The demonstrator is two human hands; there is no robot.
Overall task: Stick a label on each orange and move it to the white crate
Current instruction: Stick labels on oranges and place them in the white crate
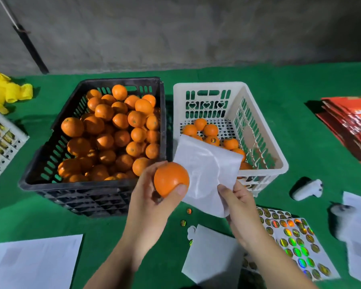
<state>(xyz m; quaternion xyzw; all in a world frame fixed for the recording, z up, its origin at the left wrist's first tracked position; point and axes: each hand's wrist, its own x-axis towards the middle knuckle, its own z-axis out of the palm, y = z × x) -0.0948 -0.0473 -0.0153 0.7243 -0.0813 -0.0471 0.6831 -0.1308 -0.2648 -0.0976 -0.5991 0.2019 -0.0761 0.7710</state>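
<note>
**Orange being held beside label sheet at white crate**

An orange (171,178) is being gripped in the left hand (152,197), fingers and thumb curled round it, just in front of the white crate (263,147), at its near-left corner. A curled white sheet (206,174) is being pinched at its lower edge by the right hand (242,203), directly right of the fruit and touching or nearly touching it; only the sheet's blank back is being shown, so any labels on it cannot be seen. The fruit is round, with no long axis to speak of. The left hand is judged the nearer to the orange; the sheet hand is the nearer to the crate.

No label can be made out on the held orange. One is being shown on an orange (213,140) already in the crate, among several others. The black crate (75,192), left of the white one, is being kept heaped with oranges. Holographic round labels are being displayed on a sticker sheet (298,243) in front of the white crate; no writing can be read on them.
</note>
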